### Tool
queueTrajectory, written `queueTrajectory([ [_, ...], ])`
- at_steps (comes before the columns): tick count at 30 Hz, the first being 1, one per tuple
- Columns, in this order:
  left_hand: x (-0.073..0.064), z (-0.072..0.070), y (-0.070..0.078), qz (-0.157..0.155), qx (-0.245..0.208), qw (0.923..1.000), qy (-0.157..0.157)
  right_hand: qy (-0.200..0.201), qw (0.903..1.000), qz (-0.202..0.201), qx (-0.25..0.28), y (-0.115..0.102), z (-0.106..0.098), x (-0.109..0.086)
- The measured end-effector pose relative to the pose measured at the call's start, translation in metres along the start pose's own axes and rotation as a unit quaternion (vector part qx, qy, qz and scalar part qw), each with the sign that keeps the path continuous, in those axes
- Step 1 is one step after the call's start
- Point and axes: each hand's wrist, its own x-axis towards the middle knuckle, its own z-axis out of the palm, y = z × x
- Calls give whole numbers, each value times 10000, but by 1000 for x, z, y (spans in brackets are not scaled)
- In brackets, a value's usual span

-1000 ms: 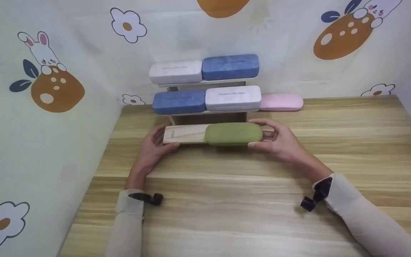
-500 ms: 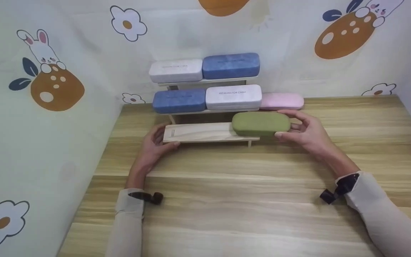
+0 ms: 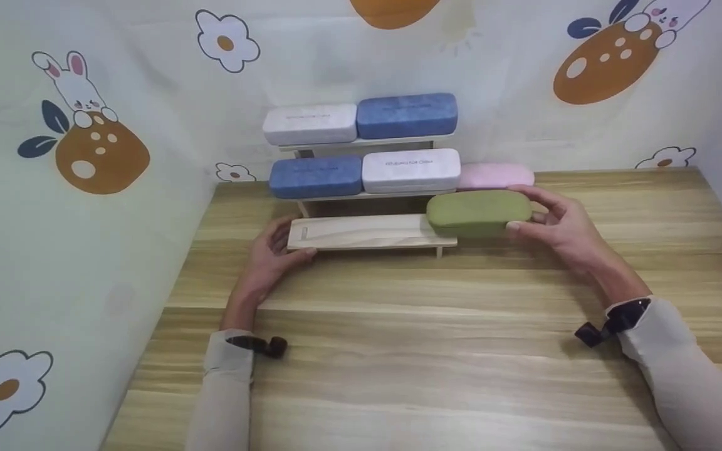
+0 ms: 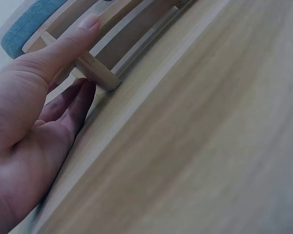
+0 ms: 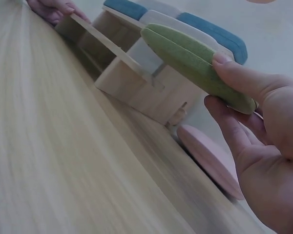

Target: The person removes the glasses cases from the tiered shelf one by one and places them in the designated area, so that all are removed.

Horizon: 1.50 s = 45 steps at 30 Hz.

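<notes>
Pinched by its right end, a green glasses case (image 3: 479,210) is held up in my right hand (image 3: 571,228). In the right wrist view the case (image 5: 190,63) tilts in the air, thumb on one side and fingers on the other. Its left end overlaps the right end of the lowest shelf (image 3: 361,232) of a wooden step rack in the head view. My left hand (image 3: 270,260) grips that shelf's left end, thumb at the front edge. In the left wrist view the left hand (image 4: 34,112) is close to a wooden leg (image 4: 100,73).
The middle tier bears a blue case (image 3: 316,177) and a white case (image 3: 411,170). Above them sit another white case (image 3: 309,124) and another blue case (image 3: 407,117). A pink case (image 3: 496,175) lies on the table (image 3: 398,351) right of the rack, against the patterned wall cloth.
My right hand has moved the green glasses case right and a little back, off most of the lowest shelf, baring its wooden top. The left hand has stayed at the shelf's left end.
</notes>
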Motion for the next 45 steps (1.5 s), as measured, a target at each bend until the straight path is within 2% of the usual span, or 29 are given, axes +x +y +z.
queueTrajectory([
  [8,4,-1,-3,66,-67,10000,-8,37,9960,-265,854,1,-14,-1],
  [19,3,-2,-2,93,-53,9999,-15,76,9890,-510,1390,3,-30,-1],
  [28,4,0,-2,102,-35,9999,33,615,9755,-554,2036,-1,-50,-4],
  [35,5,1,-4,29,-63,10000,16,1149,9573,-620,2580,-5,-66,-7],
  [40,4,1,-3,74,-16,10000,24,1412,9487,-683,2744,-7,-79,-7],
  [45,3,0,-4,98,27,9999,31,1693,9395,-564,2922,-7,-94,-10],
])
